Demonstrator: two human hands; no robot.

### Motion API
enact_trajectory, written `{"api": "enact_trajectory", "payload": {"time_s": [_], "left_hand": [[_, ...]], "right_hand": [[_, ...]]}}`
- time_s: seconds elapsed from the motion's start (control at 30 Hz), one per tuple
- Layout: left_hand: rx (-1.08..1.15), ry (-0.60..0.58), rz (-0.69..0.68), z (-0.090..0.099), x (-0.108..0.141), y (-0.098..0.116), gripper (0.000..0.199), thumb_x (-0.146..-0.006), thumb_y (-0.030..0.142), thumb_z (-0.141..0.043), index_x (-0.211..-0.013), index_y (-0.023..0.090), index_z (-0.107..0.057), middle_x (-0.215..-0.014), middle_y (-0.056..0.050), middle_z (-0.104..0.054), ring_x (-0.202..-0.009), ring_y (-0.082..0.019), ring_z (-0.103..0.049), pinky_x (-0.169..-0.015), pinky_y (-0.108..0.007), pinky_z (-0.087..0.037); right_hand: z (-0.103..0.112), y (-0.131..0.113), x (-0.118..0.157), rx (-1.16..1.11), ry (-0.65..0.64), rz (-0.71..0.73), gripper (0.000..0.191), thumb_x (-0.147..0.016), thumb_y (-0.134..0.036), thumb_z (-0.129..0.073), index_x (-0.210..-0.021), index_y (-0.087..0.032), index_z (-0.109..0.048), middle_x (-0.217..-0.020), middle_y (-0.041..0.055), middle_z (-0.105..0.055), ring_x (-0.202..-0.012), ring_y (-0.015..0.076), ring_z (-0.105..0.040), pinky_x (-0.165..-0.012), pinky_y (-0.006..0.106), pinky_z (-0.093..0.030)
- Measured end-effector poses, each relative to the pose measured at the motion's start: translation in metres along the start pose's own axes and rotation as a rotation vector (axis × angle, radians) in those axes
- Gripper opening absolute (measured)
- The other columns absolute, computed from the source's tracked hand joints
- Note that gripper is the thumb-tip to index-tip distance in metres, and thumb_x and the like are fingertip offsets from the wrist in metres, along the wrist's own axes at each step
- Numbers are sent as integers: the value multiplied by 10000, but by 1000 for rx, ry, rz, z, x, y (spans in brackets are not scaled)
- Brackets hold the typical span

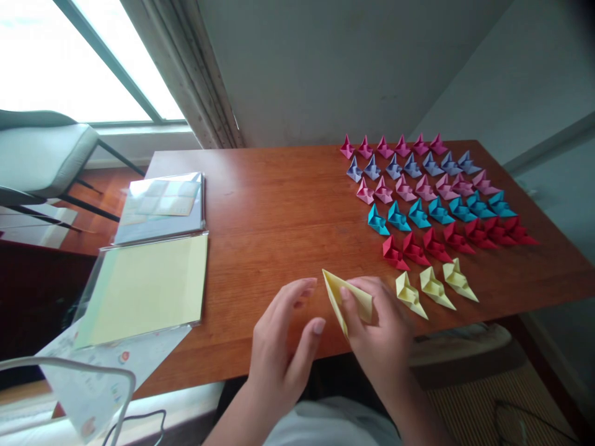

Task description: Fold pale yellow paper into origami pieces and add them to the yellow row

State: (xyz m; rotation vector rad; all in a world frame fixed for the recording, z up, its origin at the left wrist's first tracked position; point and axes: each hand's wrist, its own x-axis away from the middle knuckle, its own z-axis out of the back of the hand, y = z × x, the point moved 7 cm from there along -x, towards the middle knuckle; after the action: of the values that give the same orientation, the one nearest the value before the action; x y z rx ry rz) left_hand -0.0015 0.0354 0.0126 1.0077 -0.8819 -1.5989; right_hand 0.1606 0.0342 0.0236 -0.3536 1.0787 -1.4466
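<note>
In my right hand (383, 328) is a folded piece of yellow paper (360, 300), pinched between thumb and fingers above the table's front edge. It has a pointed corner at the upper left and a slightly spread fold along its left side. My left hand (283, 334) is just left of the paper, apart from it, with thumb and fingers spread and nothing between them. To the right of my right hand stand three finished-looking yellow origami pieces (434, 287) in a short row. Behind them a row of red origami pieces (434, 244) runs across.
On the brown table (269, 210), further rows hold turquoise (439, 212), pink (423, 187), purple (411, 166) and magenta origami pieces (402, 146). A pack of yellow paper (153, 288) lies at left, below another clear pack (160, 204). A chair (51, 155) stands by the window.
</note>
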Motion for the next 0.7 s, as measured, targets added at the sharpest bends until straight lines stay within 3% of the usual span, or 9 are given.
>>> {"api": "enact_trajectory", "payload": {"time_s": [0.07,0.13,0.27,0.33,0.43,0.6,0.7], "left_hand": [[11,-81,-8,-5,3,7,550,-960,357,-597,-1472,225,-445,-1428,-139,-599,-1263,-269,-611,-1044,-391,-510],[-14,-81,25,-4,2,7,581,-944,359,-622,-1477,224,-435,-1453,-140,-588,-1307,-281,-590,-1075,-395,-492],[-56,28,168,11,-8,-12,249,-970,275,-560,-1199,212,-635,-1108,-79,-752,-950,-205,-727,-822,-283,-566],[-54,91,221,22,-13,-26,273,-965,299,-577,-1216,202,-623,-1030,-68,-756,-861,-189,-723,-749,-267,-557],[-168,90,218,34,-21,-40,388,-968,293,-573,-1345,207,-539,-933,-38,-738,-808,-174,-712,-729,-269,-548],[-823,37,-125,32,-31,-24,389,-954,206,-561,-1343,196,-560,-1241,-148,-650,-1123,-303,-614,-936,-447,-512],[-1017,-155,-315,15,-33,-17,368,-931,131,-555,-1292,183,-605,-1223,-157,-631,-1099,-315,-578,-898,-456,-500]], "right_hand": [[-5,-13,0,25,-39,121,114,-927,-139,-604,-966,-223,-671,-876,48,-721,-815,183,-698,-767,287,-562],[-9,-16,-2,-19,-90,123,122,-933,-144,-591,-953,-221,-684,-879,53,-726,-814,184,-703,-759,283,-566],[-11,5,-8,-136,-175,-129,94,-934,-270,-622,-914,-218,-697,-847,44,-738,-761,197,-711,-680,281,-578],[-10,24,-12,-200,-178,-291,150,-928,-344,-641,-960,-209,-701,-859,47,-758,-741,205,-725,-628,273,-580],[-21,40,-20,-204,-298,-307,189,-912,-359,-649,-994,-202,-716,-835,46,-767,-708,209,-728,-600,277,-571],[-34,40,-34,124,-342,-78,132,-899,-248,-618,-965,-214,-728,-882,42,-774,-768,221,-722,-713,318,-550],[-40,36,-36,197,-359,30,149,-914,-205,-589,-993,-218,-715,-964,52,-776,-869,239,-725,-769,335,-536]]}}
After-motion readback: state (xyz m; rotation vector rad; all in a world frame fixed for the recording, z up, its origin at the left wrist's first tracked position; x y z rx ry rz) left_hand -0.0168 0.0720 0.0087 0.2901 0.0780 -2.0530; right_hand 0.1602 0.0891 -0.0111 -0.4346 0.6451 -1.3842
